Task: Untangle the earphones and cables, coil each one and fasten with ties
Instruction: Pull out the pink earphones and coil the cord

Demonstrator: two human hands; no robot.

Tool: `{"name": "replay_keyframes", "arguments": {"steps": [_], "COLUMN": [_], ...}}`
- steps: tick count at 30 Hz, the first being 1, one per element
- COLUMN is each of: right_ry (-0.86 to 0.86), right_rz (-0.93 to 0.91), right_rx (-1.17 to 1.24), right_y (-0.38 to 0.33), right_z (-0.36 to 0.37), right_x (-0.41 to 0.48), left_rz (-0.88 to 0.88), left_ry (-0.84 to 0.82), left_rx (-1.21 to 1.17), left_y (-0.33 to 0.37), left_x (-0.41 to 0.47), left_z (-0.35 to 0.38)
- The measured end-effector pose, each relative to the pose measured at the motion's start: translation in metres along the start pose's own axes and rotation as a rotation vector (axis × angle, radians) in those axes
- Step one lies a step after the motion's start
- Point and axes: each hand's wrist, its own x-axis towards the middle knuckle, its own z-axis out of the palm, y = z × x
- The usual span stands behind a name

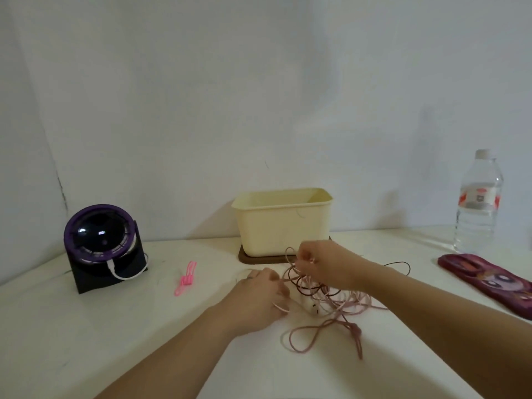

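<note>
Fingers point(302, 262) of the right hand point(322, 267) pinched a raised loop of the tangled cables point(339, 300), while the left hand point(257, 296) gripped strands at their nine o'clock edge. These cables lay on the counter point(144, 341) at six o'clock from the cream box point(283, 226), with pink ties point(185, 279) well apart at nine o'clock.

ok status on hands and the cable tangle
Left hand holds strands, right hand pinches a raised loop. Cable tangle knotted, nothing coiled. Pink ties lie apart, unused.

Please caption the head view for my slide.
Left hand and right hand grip tangled pink and dark cables in front of a cream box.
</note>
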Motion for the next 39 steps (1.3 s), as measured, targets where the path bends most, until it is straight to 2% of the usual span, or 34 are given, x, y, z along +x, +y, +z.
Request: {"name": "replay_keyframes", "arguments": {"steps": [3, 8, 11, 14, 16, 20, 25, 26, 30, 34, 39], "right_ry": [0.093, 0.186, 0.121, -0.093, -0.135, -0.03, -0.437, -0.475, -0.381, -0.21, -0.167], "right_rz": [0.057, 0.115, 0.13, 0.16, 0.167, 0.062, 0.008, 0.014, 0.051, 0.173, 0.369], "right_rx": [0.262, 0.453, 0.508, 0.709, 0.624, 0.139, -0.213, -0.273, -0.461, -0.432, -0.408], "right_y": [0.002, 0.013, 0.017, 0.018, 0.018, 0.015, 0.004, 0.005, 0.009, 0.023, 0.04], "right_z": [-0.016, -0.031, -0.03, -0.034, -0.038, -0.031, -0.008, -0.003, 0.002, -0.006, -0.018], "right_x": [0.004, 0.01, 0.012, 0.009, 0.01, 0.021, 0.022, 0.022, 0.026, 0.037, 0.038], "left_rz": [-0.005, 0.015, 0.005, 0.003, 0.022, 0.049, -0.076, -0.107, -0.196, -0.118, -0.07], "left_ry": [0.023, 0.001, 0.013, 0.074, 0.154, 0.325, 0.436, 0.47, 0.586, 0.668, 0.787], "left_rx": [0.011, -0.022, -0.063, -0.174, -0.231, -0.366, -0.9, -1.011, -1.405, -1.616, -1.754], "left_y": [0.0, -0.011, -0.017, -0.023, -0.028, -0.036, -0.033, -0.033, -0.032, -0.034, -0.039], "left_x": [0.008, 0.011, 0.013, 0.017, 0.018, 0.015, 0.01, 0.009, 0.004, 0.002, 0.008], "left_z": [0.0, -0.005, -0.008, -0.017, -0.025, -0.036, -0.048, -0.052, -0.082, -0.113, -0.142]}}
